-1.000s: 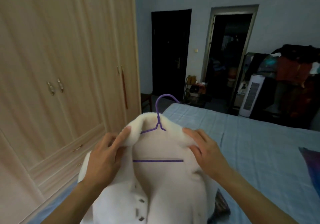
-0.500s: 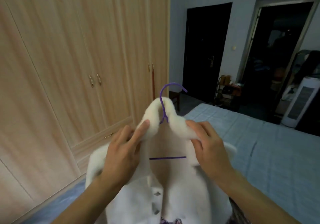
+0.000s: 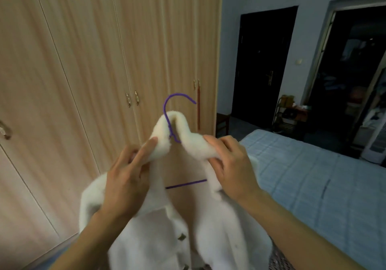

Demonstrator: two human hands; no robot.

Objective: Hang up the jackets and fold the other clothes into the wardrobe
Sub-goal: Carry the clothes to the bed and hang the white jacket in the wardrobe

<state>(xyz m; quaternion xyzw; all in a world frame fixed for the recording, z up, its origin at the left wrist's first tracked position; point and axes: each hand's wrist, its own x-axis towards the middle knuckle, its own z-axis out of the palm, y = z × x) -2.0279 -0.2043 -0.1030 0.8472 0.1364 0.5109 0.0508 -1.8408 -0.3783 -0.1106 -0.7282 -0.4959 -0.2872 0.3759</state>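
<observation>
Before the closed wardrobe (image 3: 104, 81), left hand (image 3: 125, 177) and right hand (image 3: 231, 165) each pinch the jacket (image 3: 219, 238) collar, seating it on the hanger (image 3: 177, 102) for hanging.

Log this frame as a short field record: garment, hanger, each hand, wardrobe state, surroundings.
garment: white fleecy jacket, front open, on the hanger
hanger: purple wire hanger, hook sticking up above the collar
left hand: fingers grip left collar side
right hand: fingers grip right collar side
wardrobe: visible doors closed
surroundings: blue bed at right
</observation>
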